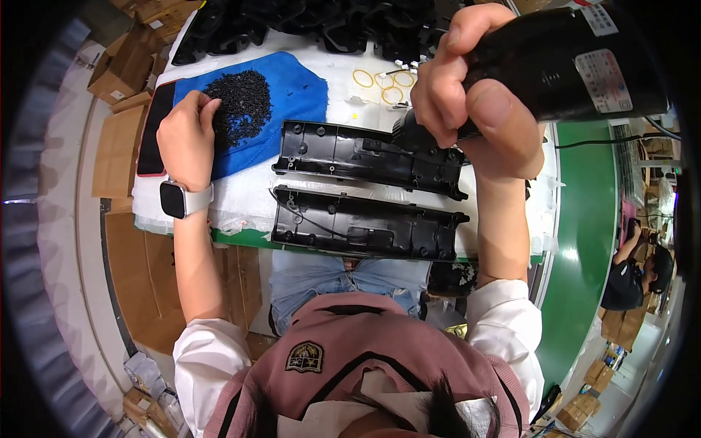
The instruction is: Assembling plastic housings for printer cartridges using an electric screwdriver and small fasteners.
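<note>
My right hand [485, 109] is wrapped round a thick black electric screwdriver [551, 69], raised above the right side of the table. Its ribbed nose slants down over the farther of two long black plastic housings [339, 150]; the tip is hard to make out. The nearer housing [314, 232] lies parallel to it, with a thin black cable inside. At the left, my left hand [188, 135] pinches thumb and fingers together at the edge of a heap of small black screws [244, 102]. That heap lies on a blue cloth [312, 91]. Whatever is between those fingertips is hidden.
Several black moulded parts [292, 29] crowd the table's far edge. Yellow rubber bands [392, 95] and small white connectors lie behind the housings. A dark red-edged phone [155, 131] rests left of the cloth. Cardboard boxes [120, 153] stand at left; another person [635, 277] sits far right.
</note>
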Motion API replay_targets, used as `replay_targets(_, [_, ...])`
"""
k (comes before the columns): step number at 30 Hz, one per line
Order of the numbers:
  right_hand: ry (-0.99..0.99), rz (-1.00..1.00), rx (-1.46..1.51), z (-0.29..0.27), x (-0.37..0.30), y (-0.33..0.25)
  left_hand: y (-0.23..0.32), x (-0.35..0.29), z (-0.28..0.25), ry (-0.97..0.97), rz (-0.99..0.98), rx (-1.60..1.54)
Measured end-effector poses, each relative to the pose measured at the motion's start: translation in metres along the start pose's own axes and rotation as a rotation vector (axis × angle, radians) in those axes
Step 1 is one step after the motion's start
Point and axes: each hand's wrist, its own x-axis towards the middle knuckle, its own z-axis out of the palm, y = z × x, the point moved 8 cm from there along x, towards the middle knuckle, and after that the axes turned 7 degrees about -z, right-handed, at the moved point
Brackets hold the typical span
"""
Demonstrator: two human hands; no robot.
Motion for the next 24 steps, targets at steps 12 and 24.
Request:
replay_targets(12, [-0.593, -0.309, 0.304, 0.014, 0.000, -0.039, 0.107, -0.070, 0.010, -0.723, -0.319, -1.458])
replay_targets(24, [-0.390, -0.213, 0.516, 0.018, -0.005, -0.029, 0.111, -0.073, 0.014, -0.767, -0.257, -1.411])
